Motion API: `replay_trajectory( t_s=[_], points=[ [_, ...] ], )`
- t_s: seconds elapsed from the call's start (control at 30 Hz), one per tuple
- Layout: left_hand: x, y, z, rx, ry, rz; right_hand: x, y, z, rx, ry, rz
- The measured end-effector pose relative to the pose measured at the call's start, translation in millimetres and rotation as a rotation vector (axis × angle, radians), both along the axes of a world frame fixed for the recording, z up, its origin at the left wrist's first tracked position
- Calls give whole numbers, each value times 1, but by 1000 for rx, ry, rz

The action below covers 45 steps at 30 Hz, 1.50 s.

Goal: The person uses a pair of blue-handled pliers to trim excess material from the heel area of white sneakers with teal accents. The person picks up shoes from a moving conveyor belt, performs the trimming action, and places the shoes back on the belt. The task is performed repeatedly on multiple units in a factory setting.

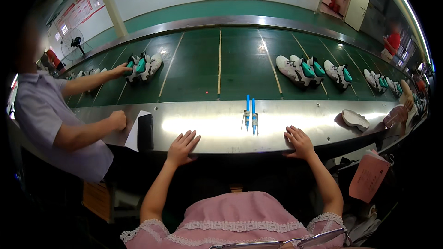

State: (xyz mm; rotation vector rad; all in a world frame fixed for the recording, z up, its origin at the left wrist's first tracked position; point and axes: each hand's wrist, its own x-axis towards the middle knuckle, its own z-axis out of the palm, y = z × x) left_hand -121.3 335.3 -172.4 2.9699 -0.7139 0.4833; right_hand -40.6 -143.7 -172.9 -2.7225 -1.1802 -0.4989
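Observation:
My left hand (183,148) rests palm down on the near edge of the metal ledge (203,131), fingers stretched out and holding nothing. On the same edge, farther right, my right hand (299,142) lies with its fingers apart, also without anything in it. Between the two hands, toward the far side of the ledge, lie two blue pens (253,116) side by side, tips toward me. A black flat case (145,132) and a white sheet (134,134) are left of my left hand.
Beyond the ledge runs a green conveyor belt (194,74) with sneakers (295,70) on the right. At left a co-worker (62,110) touches another pair (143,66). A white shoe part (355,120) lies on the ledge at right, near a pink booklet (369,176).

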Motion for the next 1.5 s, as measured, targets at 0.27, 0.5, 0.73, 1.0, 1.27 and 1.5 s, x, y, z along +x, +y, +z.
replay_trajectory(
  t_s=[0.27,0.5,0.73,1.0,1.27,1.5],
  points=[
    [2,5,-39,-126,-384,41,1,5,-13,39,-142,45],
    [5,10,-45,-74,-476,15,5,1,-22,-15,-233,50],
    [7,14,-52,-54,-620,-30,9,1,-26,9,-244,71],
    [9,16,-41,-88,-612,-42,1,7,-23,31,-303,-34],
    [6,17,-49,-38,-628,17,-34,21,-56,445,-258,-298],
    [-4,24,-45,44,-592,58,-36,70,-87,736,-326,-589]
  ],
)
